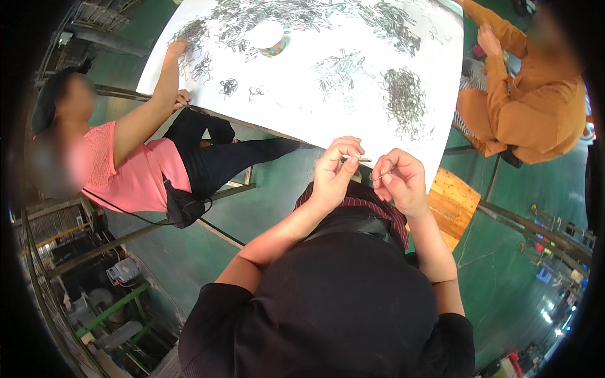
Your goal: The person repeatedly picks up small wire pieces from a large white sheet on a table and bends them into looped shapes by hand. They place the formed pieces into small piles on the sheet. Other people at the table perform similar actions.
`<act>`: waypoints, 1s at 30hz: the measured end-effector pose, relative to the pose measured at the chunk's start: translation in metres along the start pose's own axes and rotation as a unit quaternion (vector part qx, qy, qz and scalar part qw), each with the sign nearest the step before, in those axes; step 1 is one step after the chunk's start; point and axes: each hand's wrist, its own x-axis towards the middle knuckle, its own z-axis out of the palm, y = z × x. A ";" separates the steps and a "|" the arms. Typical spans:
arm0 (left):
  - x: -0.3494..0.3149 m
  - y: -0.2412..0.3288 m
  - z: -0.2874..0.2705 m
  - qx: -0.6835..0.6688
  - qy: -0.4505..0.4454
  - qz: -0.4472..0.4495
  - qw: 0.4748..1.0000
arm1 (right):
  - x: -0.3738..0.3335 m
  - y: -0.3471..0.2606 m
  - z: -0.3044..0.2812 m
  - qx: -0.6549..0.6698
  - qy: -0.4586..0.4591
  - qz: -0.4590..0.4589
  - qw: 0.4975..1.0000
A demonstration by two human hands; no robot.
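On the white table (283,94) stands a tub (266,36) — contents unclear — while both hands (336,170) pinch metal pieces (363,160).

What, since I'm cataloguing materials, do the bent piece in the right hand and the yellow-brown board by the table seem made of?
Bent piece: probably metal wire, smooth-looking, from its thin, curved outline; any coating is unclear.
Yellow-brown board: wood, perhaps varnished, from its streaky grain.
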 end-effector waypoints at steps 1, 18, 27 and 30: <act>0.001 0.002 0.004 -0.002 0.009 -0.004 1.000 | 0.001 0.001 0.001 0.005 0.018 -0.004 1.000; 0.052 -0.001 -0.032 -0.083 0.051 0.023 0.995 | -0.022 -0.032 0.022 -0.439 0.060 -0.299 0.845; 0.080 -0.112 -0.073 0.562 -0.030 -0.101 0.820 | -0.026 -0.028 0.025 -0.445 0.005 -0.229 0.866; 0.087 -0.116 -0.069 0.603 -0.050 -0.134 0.785 | -0.025 -0.025 0.027 -0.438 0.021 -0.225 0.870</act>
